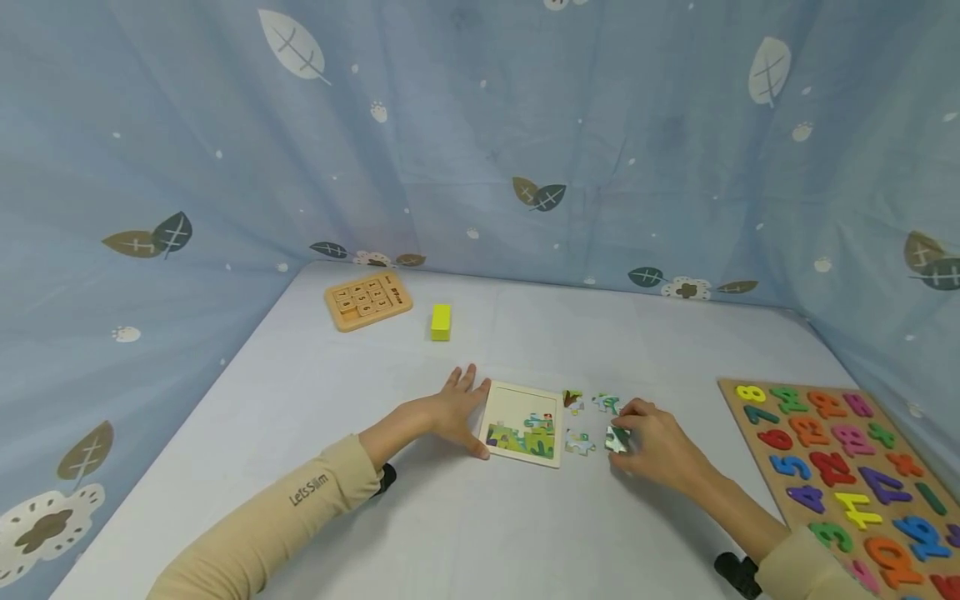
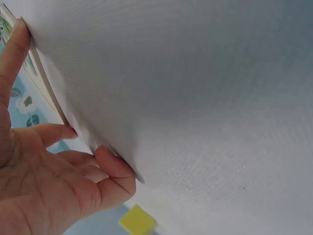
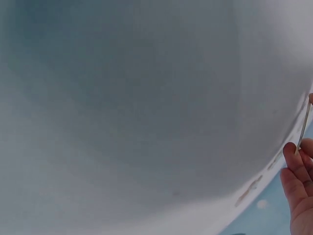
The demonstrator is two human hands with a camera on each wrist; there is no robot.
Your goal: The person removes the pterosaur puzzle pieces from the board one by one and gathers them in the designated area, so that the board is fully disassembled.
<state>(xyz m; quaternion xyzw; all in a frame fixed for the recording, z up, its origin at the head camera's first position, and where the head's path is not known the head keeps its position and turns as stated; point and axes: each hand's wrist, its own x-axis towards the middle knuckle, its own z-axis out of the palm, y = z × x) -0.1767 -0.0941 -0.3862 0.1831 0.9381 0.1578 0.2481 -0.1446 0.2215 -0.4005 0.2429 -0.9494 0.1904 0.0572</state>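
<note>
1. The right hand (image 1: 660, 450) pinches a puzzle piece (image 1: 617, 438), its grip narrowed to the piece's thickness; the right wrist view catches the thin edge between fingertips. Whether the piece is clear of the white surface (image 1: 495, 533) is hard to tell.

2. The left hand (image 1: 455, 414) spreads its fingers along the near-square puzzle frame (image 1: 513, 407), thumb and index finger touching the two ends of its left edge; this grip is wide and encloses nothing.

3. The key line runs sideways: the frame lies to the left of the pinched piece, with loose pieces between. The frame shows no clear long axis and sits slightly turned. The left hand is at its edge, the right hand well apart from it.

4. Inside the frame, fitted pieces (image 1: 517, 440) fill the near part and climb the right side; the far left part shows bare backing.

5. Three loose pieces lie beside the frame: a brown-and-green piece (image 1: 573, 402) near its far right corner, a pale blue piece (image 1: 579, 442) nearer the person, and a green-and-white piece (image 1: 606, 403) just beyond the right fingertips.

6. Farther out are a yellow block (image 1: 441, 322), a wooden number slider (image 1: 368, 300) and, at far right, a board (image 1: 751, 427) of colored numbers and letters.
</note>
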